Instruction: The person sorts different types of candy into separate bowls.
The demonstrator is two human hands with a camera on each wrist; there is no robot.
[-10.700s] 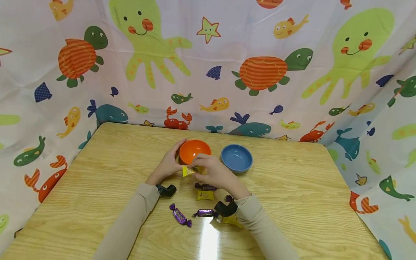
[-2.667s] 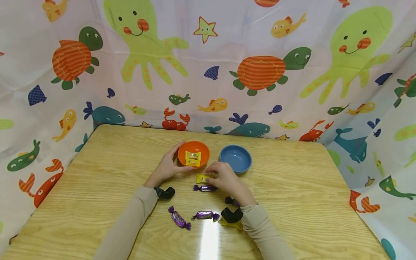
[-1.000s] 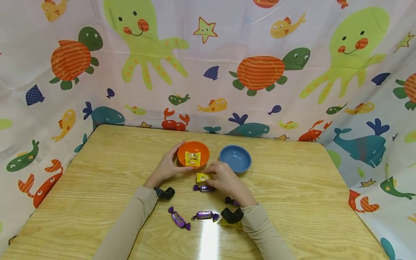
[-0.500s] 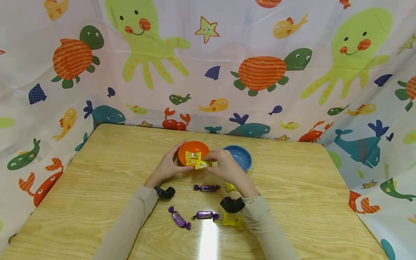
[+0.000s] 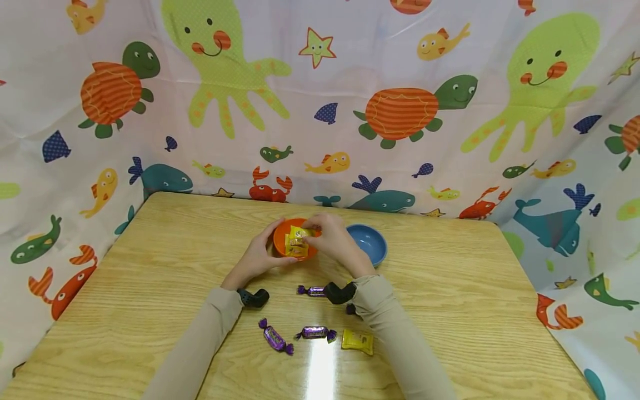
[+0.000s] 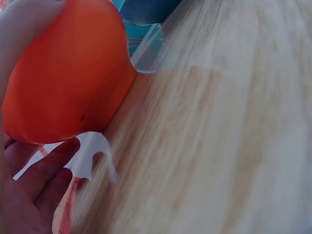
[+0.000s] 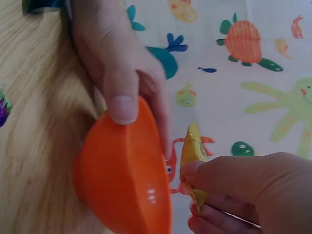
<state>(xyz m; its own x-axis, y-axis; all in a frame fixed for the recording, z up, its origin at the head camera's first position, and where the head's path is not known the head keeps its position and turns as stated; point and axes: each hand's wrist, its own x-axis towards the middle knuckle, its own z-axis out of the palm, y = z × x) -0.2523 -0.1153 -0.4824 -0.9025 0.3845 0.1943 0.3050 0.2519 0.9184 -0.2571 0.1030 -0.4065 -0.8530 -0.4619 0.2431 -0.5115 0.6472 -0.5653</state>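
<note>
In the head view, my left hand (image 5: 257, 258) grips the orange bowl (image 5: 281, 230) from its left side. The left wrist view shows fingers below the bowl (image 6: 73, 78), and the right wrist view has the thumb on its rim. My right hand (image 5: 337, 241) pinches a yellow-wrapped candy (image 5: 299, 232) above the bowl. Seen from the right wrist, that candy (image 7: 193, 146) stands upright between thumb and fingers beside the bowl's opening. Other yellow candies (image 5: 296, 251) lie inside the bowl, partly covered by the held one.
A blue bowl (image 5: 370, 244) stands right of the orange one, partly behind my right hand. Purple-wrapped candies (image 5: 276, 338) and a yellow candy (image 5: 357, 341) lie on the wooden table (image 5: 450, 289) nearer me. My right forearm partly hides others. A patterned curtain (image 5: 300, 100) hangs behind.
Yellow candies have gone into the orange bowl since the oldest frame. In the last second my right hand lifted another from the table and carried it over the bowl. My left hand stayed put.
</note>
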